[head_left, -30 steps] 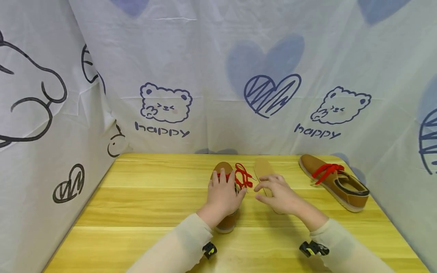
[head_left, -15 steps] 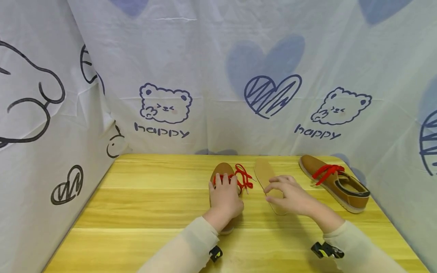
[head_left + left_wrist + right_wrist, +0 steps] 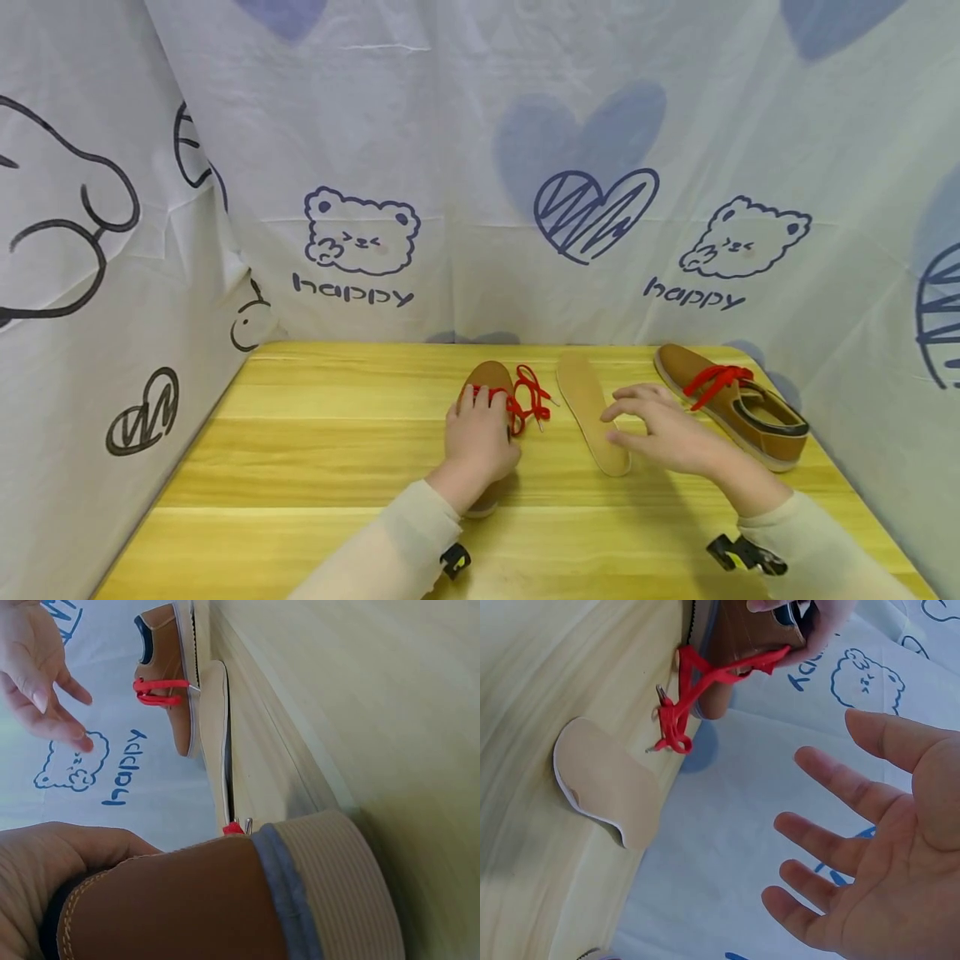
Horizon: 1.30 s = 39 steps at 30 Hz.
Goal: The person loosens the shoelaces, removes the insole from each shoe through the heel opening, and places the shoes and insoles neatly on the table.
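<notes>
My left hand (image 3: 480,437) lies over a brown lace-up shoe (image 3: 492,375) on the table, gripping it at the opening, with much of the shoe covered in the head view. The left wrist view shows its brown heel (image 3: 180,907) and pale sole close up. Untied red laces (image 3: 534,404) trail off the shoe's right side. A tan insole (image 3: 585,408) lies flat to the right of them. My right hand (image 3: 663,427) hovers beside the insole's near half, fingers spread and holding nothing, as its palm (image 3: 900,892) in the right wrist view confirms.
A second brown shoe (image 3: 776,443), its red laces tied in a bow, stands at the table's right side. White cloth (image 3: 480,150) printed with bears and hearts hangs behind and along both sides of the wooden table (image 3: 330,433).
My right hand has moved rightward from over the insole, uncovering most of it. The left hand has shifted slightly and stays on the shoe.
</notes>
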Each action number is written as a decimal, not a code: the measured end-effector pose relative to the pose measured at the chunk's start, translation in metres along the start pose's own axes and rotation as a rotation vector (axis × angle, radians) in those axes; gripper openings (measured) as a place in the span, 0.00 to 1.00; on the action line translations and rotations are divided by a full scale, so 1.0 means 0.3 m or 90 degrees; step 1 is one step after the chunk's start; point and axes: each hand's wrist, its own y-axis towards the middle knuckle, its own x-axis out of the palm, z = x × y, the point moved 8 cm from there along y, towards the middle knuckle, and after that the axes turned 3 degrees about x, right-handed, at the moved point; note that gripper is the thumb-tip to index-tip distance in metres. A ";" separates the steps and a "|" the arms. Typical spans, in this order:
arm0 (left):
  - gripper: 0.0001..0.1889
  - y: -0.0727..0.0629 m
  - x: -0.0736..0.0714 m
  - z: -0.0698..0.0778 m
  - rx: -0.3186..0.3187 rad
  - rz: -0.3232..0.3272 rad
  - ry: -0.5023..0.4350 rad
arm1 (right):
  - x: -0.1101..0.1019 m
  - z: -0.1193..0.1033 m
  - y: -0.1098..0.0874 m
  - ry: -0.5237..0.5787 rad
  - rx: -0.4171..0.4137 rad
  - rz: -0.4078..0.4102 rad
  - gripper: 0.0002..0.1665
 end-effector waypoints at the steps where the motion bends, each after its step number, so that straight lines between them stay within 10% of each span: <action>1: 0.32 0.000 -0.001 -0.004 0.002 0.002 0.000 | -0.004 0.001 -0.003 0.002 0.000 0.001 0.16; 39: 0.37 -0.058 -0.076 -0.274 -0.027 0.000 -0.004 | -0.106 0.100 -0.066 0.004 0.020 -0.049 0.32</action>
